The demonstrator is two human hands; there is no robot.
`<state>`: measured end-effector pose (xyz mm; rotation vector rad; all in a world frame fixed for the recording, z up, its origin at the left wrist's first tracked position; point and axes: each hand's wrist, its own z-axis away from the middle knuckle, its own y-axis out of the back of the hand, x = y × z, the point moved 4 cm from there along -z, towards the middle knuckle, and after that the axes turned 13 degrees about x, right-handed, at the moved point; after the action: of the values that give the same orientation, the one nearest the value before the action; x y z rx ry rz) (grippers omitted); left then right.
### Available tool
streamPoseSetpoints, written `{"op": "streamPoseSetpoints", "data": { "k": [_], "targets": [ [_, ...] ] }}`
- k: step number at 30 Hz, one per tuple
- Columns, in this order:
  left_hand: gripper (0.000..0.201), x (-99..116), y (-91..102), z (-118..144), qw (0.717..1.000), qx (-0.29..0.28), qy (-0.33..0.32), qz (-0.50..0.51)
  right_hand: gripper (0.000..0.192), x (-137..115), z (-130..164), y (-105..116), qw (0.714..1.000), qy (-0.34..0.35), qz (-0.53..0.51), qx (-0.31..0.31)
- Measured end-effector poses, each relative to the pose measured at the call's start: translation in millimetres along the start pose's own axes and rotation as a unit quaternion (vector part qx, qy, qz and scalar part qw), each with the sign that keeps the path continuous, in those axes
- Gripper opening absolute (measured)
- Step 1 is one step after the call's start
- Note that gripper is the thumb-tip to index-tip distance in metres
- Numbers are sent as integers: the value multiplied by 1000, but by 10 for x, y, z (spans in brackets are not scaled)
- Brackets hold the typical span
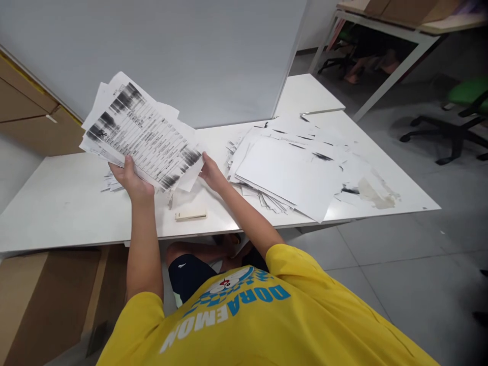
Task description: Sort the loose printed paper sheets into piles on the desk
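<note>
A fanned bundle of white printed paper sheets with black smeared marks (139, 134) is held above the left part of the white desk (68, 203). The bundle is gripped at its near left edge by the left hand (133, 183), the fingers clamped on it. The near right corner is held by the right hand (211, 173), its fingers closed on the paper too. Just below, a small cream flat object (190, 215) is seen on the desk. To the right, a spread pile of white sheets (290, 173) is lying.
</note>
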<state>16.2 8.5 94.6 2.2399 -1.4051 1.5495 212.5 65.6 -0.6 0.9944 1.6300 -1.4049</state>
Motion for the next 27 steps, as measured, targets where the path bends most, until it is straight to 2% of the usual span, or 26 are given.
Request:
{"op": "streamPoseSetpoints", "data": {
  "k": [3,6,8,10,15,21,27],
  "targets": [
    [66,66,-33,86,999,27,-8,30,55,-15,159,-177,977,-126,-169,-10],
    [78,117,-92,219,999,33,-10,40,32,-101,316,-283,950,-178,-255,25],
    [83,124,-133,304,999,30,2,39,23,-158,379,-312,938,-182,-289,49],
    [84,121,-173,372,999,21,17,41,23,-197,405,-327,929,-184,-315,63],
    [73,145,-253,440,998,-8,19,61,23,-225,397,-334,913,-202,-344,86],
    [63,159,-269,356,992,-43,18,119,22,-259,423,-361,905,-210,-364,72],
    [62,242,-256,231,992,-32,22,123,24,-294,515,-409,908,-199,-365,61]
  ]
}}
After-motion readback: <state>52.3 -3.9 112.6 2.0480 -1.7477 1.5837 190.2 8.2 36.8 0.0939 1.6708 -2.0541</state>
